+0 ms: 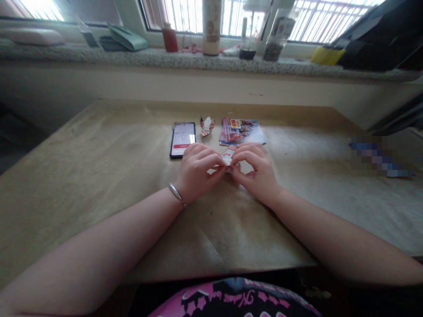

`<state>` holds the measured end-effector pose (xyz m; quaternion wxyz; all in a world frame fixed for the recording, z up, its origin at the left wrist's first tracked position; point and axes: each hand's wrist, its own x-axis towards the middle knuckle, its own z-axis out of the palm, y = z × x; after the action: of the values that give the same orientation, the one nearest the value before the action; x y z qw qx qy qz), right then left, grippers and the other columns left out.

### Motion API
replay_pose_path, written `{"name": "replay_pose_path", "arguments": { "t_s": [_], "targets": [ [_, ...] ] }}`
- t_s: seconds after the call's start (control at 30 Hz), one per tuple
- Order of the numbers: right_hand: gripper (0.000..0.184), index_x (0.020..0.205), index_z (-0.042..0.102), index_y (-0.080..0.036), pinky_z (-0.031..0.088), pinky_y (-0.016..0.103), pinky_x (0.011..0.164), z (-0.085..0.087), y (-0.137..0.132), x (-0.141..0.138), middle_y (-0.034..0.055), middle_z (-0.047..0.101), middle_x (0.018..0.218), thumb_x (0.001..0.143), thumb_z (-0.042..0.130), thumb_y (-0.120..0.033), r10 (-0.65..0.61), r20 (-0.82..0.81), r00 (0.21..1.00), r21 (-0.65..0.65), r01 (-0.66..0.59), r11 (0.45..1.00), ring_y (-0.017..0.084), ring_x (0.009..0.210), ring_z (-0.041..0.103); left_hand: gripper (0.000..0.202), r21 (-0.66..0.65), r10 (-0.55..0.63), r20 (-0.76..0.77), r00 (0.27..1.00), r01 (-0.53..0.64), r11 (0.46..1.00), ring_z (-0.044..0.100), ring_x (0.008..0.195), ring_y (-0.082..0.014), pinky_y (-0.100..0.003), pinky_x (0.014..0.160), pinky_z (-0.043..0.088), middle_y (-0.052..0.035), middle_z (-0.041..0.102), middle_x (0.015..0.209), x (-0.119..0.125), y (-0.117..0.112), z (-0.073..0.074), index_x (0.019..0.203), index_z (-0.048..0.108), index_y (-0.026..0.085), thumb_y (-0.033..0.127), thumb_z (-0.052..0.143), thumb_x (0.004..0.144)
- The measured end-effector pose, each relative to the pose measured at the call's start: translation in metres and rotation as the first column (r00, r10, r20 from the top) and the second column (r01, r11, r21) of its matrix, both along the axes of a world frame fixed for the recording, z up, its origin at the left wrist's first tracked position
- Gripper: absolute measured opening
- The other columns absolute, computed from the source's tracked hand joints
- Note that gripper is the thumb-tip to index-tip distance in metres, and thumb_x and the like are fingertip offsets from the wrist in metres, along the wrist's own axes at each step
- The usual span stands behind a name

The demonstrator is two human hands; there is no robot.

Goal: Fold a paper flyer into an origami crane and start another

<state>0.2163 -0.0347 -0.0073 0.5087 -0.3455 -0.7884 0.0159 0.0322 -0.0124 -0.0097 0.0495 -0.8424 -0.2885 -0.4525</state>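
Note:
Both hands meet over the middle of the table, pinching a small folded piece of printed paper (228,155), white with red print. My left hand (200,169), with a silver bangle at the wrist, grips its left side between thumb and fingers. On its right side, my right hand (254,169) pinches it with thumb and index finger. The fingers hide part of the paper. Just beyond the left hand lies a phone (183,138) with its screen lit. A folded paper figure (207,126) stands beside the phone. Behind the right hand is a stack of colourful printed sheets (243,131).
The brown-covered table (132,149) reaches to the wall below a window. Along the stone sill (185,57) stand a red container (170,38), bottles, a jar (279,37) and a yellow object (327,56). A blurred blue item (380,158) lies at the table's right.

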Motion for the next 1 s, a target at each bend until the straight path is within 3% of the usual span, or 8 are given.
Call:
{"name": "replay_pose_path", "arguments": {
  "t_s": [0.17,0.37,1.0],
  "targets": [
    [0.011,0.076,0.059,-0.025,0.047,0.041,0.087,0.0008,-0.001,-0.0017,0.0012,0.064,0.079,0.075,0.058,-0.014,-0.004,0.058,0.998,-0.007,0.004,1.0,0.02,0.089,0.059,0.008,0.088,-0.003,-0.055,0.998,0.008,0.996,0.055,0.072,-0.0154,-0.034,0.073,0.041,0.0039,0.069,0.074,0.0001,-0.0007,0.0013,0.075,0.062,0.024,0.023,0.064,0.082],
    [0.015,0.077,0.057,-0.025,0.047,0.041,0.087,0.0,-0.001,-0.0013,0.001,0.063,0.082,0.072,0.059,-0.011,0.009,0.088,0.996,0.01,-0.009,1.0,0.02,0.089,0.058,0.012,0.057,-0.016,-0.109,0.994,0.022,0.998,0.056,0.073,-0.0151,-0.035,0.076,0.04,0.0043,0.071,0.078,0.001,-0.0007,0.0004,0.072,0.062,0.025,0.024,0.061,0.084],
    [0.014,0.072,0.056,-0.025,0.047,0.041,0.087,0.0041,0.0,0.0036,0.0018,0.062,0.08,0.071,0.059,-0.011,-0.059,0.115,0.992,-0.026,0.062,0.998,0.021,0.091,0.057,0.015,-0.003,-0.035,-0.012,0.999,0.035,0.999,0.055,0.069,-0.0132,-0.032,0.074,0.041,0.0033,0.069,0.071,-0.0012,0.0013,0.0008,0.068,0.063,0.022,0.026,0.066,0.082]
  ]
}}
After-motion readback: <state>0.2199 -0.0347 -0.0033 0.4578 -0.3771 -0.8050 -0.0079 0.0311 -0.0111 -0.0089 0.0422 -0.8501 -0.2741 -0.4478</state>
